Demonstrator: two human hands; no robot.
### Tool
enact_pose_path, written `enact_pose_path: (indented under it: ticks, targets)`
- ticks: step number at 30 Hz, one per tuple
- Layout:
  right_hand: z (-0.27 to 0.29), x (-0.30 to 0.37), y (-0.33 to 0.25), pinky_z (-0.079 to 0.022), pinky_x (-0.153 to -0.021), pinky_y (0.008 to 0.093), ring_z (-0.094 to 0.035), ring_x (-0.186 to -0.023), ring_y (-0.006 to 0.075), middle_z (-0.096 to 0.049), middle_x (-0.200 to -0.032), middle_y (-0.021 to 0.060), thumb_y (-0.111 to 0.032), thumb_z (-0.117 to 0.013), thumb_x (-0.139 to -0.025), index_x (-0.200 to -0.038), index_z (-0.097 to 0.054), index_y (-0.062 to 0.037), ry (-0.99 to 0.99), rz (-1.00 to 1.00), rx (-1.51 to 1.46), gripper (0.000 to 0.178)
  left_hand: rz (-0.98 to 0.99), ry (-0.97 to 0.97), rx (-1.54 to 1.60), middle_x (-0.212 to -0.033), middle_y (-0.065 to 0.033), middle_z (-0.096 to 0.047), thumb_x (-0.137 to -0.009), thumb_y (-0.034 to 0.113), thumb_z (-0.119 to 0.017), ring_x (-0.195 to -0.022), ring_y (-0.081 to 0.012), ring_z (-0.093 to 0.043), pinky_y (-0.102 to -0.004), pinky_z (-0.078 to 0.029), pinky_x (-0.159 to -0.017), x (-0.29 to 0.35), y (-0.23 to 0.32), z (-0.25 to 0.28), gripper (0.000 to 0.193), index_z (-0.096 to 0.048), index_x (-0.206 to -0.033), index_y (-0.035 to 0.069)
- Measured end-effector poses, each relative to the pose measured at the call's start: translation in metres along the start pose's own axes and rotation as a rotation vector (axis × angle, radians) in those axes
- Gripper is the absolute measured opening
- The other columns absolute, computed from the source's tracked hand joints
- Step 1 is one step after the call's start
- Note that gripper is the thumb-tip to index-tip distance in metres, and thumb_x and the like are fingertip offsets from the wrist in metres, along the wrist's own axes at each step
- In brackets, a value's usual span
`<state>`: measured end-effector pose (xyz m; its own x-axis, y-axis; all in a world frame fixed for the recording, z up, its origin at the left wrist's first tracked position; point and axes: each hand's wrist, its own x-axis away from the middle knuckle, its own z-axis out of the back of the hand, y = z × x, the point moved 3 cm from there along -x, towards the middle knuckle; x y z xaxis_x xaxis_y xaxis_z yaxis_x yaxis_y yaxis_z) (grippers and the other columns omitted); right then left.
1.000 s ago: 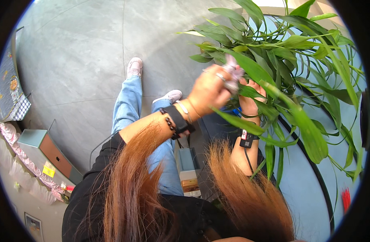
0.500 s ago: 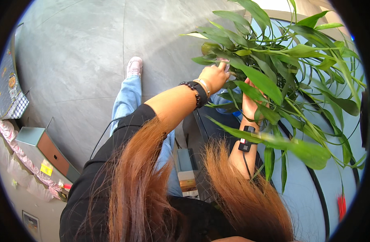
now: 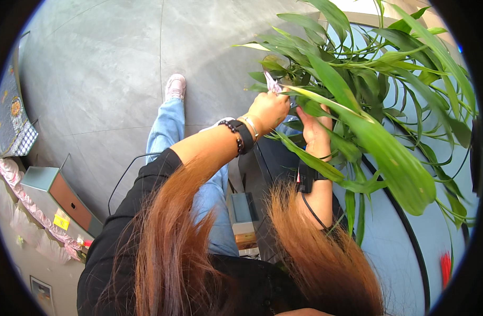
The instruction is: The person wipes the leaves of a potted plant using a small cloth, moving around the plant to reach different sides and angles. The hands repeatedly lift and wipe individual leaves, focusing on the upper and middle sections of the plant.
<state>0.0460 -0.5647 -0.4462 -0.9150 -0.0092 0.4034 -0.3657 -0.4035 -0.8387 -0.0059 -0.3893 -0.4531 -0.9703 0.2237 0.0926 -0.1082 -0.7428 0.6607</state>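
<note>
A leafy green plant (image 3: 352,95) with long narrow leaves fills the right side. My left hand (image 3: 270,111) is closed in a pinch on a small pink cloth-like piece (image 3: 272,82), whose folded end sticks out above the fingers beside the leaves. Close to its right, my right hand (image 3: 316,129) reaches up among the leaves, thumb apart from the fingers. Leaves cover part of those fingers, and no firm grip shows. One broad leaf (image 3: 394,163) with a yellowish edge arches over to the right of my right wrist.
Under the plant spreads a light blue surface (image 3: 378,247) crossed by dark curved strips. A red tassel-like bundle (image 3: 445,268) hangs at lower right. Grey floor (image 3: 104,68) lies to the left, with a cabinet (image 3: 67,203) at far left. A dark cable runs along my right forearm.
My left hand has drawn left and slightly down with the pink cloth-like piece. My right hand has shifted a little left. The broad leaf's stem end has swung up and left.
</note>
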Motion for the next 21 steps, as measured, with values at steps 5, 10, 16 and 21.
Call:
enact_pose_path:
  ticks: [5,10,16,21]
  targets:
    - [0.006,-0.005,0.022,-0.056,-0.083,0.0446,-0.067,-0.089,0.0295,-0.070,-0.103,0.0117,-0.026,-0.058,-0.097,-0.111,-0.064,-0.0074,-0.178,-0.173,-0.094,0.024,0.073,-0.085,0.200,-0.120,-0.0161,-0.060,-0.077,0.012,-0.065,-0.083,-0.0350,-0.066,-0.0436,-0.056,-0.072,0.019,-0.012,-0.004,0.020,-0.066,-0.095,0.005]
    - [0.002,-0.009,0.022,-0.040,-0.108,0.0446,-0.062,-0.110,0.0295,-0.069,-0.114,0.0157,-0.017,-0.058,-0.095,-0.107,-0.066,-0.0004,-0.235,-0.235,-1.044,0.022,0.430,0.316,0.290,-0.101,-0.0175,-0.061,-0.081,0.016,-0.063,-0.084,-0.0367,-0.065,-0.0471,-0.055,-0.076,-0.003,-0.060,0.035,0.025,-0.063,-0.103,0.004]
    - [-0.002,0.008,0.027,-0.038,-0.104,0.0516,-0.054,-0.119,0.0296,-0.060,-0.129,0.0133,-0.022,-0.055,-0.096,-0.123,-0.059,-0.0024,-0.067,-0.320,-0.785,0.033,0.078,0.026,0.875,-0.087,-0.0210,-0.066,-0.082,0.020,-0.063,-0.081,-0.0376,-0.065,-0.0447,-0.054,-0.078,-0.073,-0.019,0.023,0.028,-0.067,-0.105,0.003]
    - [-0.003,0.014,0.016,-0.049,-0.097,0.0383,-0.061,-0.107,0.0235,-0.064,-0.120,0.0111,-0.023,-0.047,-0.102,-0.119,-0.059,-0.0033,-0.273,-0.284,-0.875,0.029,-0.079,0.203,0.657,-0.114,-0.0155,-0.058,-0.081,0.022,-0.066,-0.108,-0.0364,-0.056,-0.0436,-0.048,-0.094,-0.050,0.023,0.005,0.043,-0.062,-0.120,0.002]
